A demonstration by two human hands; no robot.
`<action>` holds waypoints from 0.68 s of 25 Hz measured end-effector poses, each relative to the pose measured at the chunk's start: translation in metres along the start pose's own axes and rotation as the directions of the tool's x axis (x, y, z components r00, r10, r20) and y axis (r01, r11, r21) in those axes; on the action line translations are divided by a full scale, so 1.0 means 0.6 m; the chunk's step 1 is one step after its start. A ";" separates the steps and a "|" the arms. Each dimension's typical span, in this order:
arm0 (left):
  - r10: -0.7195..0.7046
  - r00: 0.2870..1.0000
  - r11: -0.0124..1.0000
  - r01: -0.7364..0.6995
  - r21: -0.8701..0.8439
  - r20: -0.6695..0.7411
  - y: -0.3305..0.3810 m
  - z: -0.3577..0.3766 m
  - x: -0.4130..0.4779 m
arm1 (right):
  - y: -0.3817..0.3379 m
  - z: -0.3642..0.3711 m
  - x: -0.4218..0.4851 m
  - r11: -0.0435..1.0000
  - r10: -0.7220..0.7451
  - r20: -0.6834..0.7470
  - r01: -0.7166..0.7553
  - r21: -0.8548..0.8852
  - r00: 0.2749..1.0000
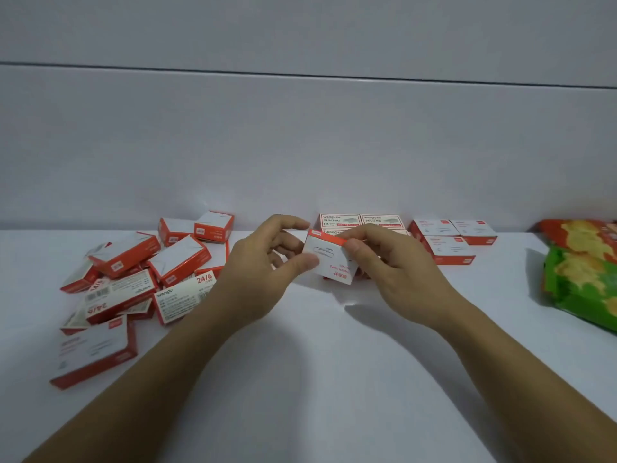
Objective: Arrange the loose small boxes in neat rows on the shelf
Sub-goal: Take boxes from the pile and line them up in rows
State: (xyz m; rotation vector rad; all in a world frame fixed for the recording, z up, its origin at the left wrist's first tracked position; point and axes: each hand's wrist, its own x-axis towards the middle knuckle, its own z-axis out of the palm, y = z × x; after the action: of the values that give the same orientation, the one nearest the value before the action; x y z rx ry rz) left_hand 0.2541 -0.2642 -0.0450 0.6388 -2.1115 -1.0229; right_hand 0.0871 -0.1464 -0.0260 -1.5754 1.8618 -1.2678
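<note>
Both hands pinch one small red-and-white cardboard box [329, 259] at frame centre.

The left hand [263, 262] grips its left edge, the right hand [384, 259] its red top (print seemingly upside down); loose boxes [133, 279] lie heaped at left on the white shelf [317, 362].

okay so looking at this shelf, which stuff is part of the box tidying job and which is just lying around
Part of the job:
- box held in both hands, left hand, right hand
- loose pile of red and white boxes
- staple boxes already lined up at the wall
- three boxes grouped to their right

Just lying about:
- green snack bag
- orange snack bag behind it
</note>
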 end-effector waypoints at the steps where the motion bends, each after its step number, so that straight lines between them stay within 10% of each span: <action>1: -0.051 0.999 0.996 0.051 -0.080 -0.001 0.002 0.002 0.000 | 0.001 0.001 0.001 0.997 0.030 -0.009 -0.030 0.077 0.999; 12: -0.158 0.986 0.936 0.131 -0.326 -0.057 0.022 0.018 -0.007 | -0.009 0.007 0.003 0.816 0.243 -0.048 -0.177 0.551 0.969; 17: 0.073 0.997 0.997 -0.073 0.015 0.023 0.033 0.021 -0.022 | -0.018 0.020 -0.004 0.673 0.318 0.103 -0.301 0.676 0.942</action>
State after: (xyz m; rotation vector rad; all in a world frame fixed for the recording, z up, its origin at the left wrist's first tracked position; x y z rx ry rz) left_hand 0.2505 -0.2380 -0.0396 0.5556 -2.1484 -0.9782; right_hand 0.1032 -0.1486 -0.0241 -0.8010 1.3297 -1.5588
